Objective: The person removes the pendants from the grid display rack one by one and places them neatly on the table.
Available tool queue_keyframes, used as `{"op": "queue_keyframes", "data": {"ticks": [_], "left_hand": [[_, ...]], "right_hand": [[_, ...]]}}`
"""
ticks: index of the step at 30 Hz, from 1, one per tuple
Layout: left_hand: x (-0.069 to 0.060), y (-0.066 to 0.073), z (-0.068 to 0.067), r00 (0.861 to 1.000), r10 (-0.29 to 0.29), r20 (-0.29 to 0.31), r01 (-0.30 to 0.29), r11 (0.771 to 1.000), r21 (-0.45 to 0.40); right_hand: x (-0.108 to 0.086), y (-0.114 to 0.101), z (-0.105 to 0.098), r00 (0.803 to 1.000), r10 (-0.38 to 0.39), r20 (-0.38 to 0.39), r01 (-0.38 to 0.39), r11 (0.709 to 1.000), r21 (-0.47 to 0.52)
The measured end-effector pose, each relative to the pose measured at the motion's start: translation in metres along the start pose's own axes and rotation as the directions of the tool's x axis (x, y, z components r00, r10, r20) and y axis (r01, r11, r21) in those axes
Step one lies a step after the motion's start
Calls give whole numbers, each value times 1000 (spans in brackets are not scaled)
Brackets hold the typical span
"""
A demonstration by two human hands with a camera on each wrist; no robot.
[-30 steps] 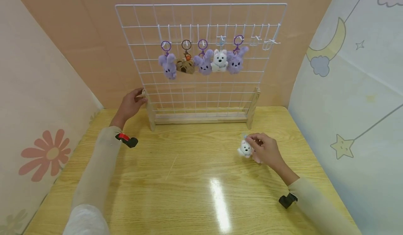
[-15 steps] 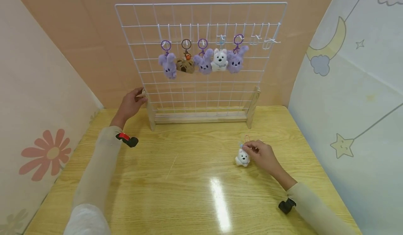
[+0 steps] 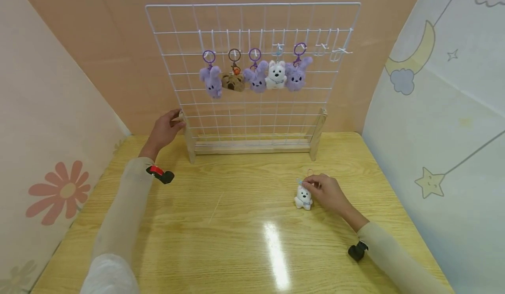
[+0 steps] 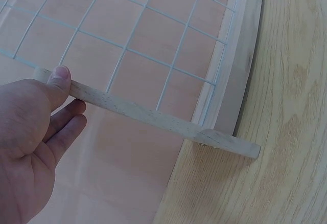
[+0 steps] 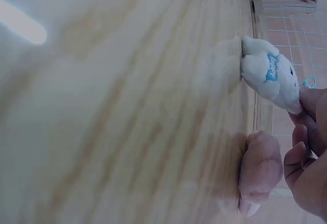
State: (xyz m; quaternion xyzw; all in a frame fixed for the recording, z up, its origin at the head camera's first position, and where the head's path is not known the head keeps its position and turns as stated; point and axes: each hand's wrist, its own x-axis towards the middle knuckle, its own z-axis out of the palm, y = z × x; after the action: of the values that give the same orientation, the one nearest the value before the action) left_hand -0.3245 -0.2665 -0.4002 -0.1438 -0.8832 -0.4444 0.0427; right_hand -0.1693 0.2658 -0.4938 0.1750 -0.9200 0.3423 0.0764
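My left hand [image 3: 162, 132] grips the top of the rack's left wooden upright [image 4: 138, 115], thumb on one side and fingers on the other. At the right of the table, my right hand [image 3: 327, 193] pinches a white plush dog keychain [image 3: 303, 198] near the top of its head. The dog is upright with its feet at the tabletop, and its blue ring [image 5: 308, 82] shows by the fingers. A pink plush [image 5: 261, 166] lies on the table beneath the right hand. From the head view the hand mostly hides it, though a pink ring [image 3: 310, 171] shows behind.
A white wire grid rack [image 3: 252, 115] stands at the back of the table [image 3: 221, 250]. From its hooks hang purple rabbit plushes [image 3: 296, 77], a brown plush [image 3: 233, 82] and another white dog [image 3: 275, 75]. Bare hooks [image 3: 340, 54] are at its right end. Printed walls flank the table.
My right hand has lowered the white dog and brought it slightly left and closer to me, off the pink plush. The dog now stands upright. My left hand stays on the upright.
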Motion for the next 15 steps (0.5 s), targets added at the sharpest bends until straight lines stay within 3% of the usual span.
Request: {"op": "queue_keyframes", "data": {"ticks": [15], "left_hand": [[1,0,0,1000,-15,4,15,1000,7]], "right_hand": [[17,11,4,998,-1,67,4,999,-46]]}}
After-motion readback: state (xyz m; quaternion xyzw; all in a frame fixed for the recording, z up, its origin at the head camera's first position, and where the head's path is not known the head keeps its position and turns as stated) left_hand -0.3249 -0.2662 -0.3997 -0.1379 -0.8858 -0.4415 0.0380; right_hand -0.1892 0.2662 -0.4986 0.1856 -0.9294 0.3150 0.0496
